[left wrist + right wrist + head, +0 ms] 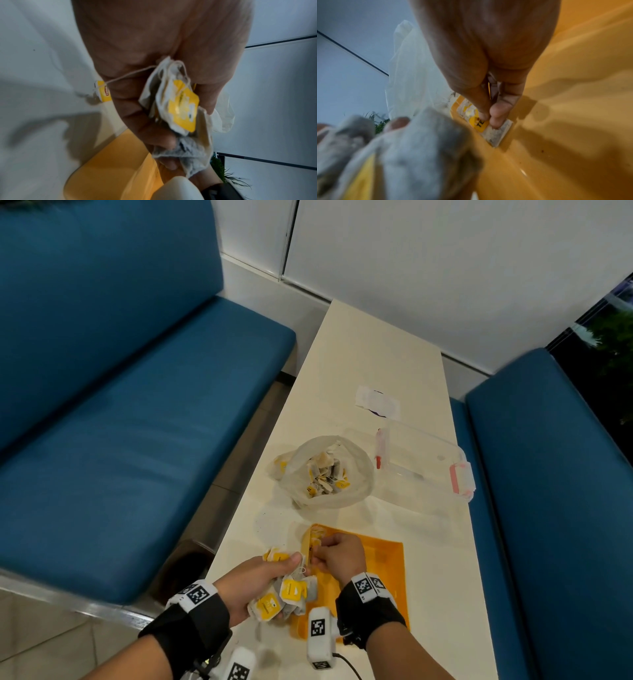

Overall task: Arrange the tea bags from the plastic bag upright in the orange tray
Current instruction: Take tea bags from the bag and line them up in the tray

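My left hand [270, 577] grips a bunch of tea bags [284, 594] with yellow tags just left of the orange tray [387, 559]; the same bunch [180, 108] fills the left wrist view. My right hand [337, 556] is inside the tray at its far left corner, where thumb and fingers pinch one tea bag [489, 127] standing against the tray wall. A few tea bags [317, 537] stand in that corner. Beyond the tray, the open plastic bag [325, 470] holds several more tea bags.
A clear plastic box with pink clips [428, 463] lies right of the bag, a white paper [376, 402] farther back. The narrow cream table [370, 361] has blue benches [137, 422] on both sides. One tag [103, 91] dangles on a string from my left hand.
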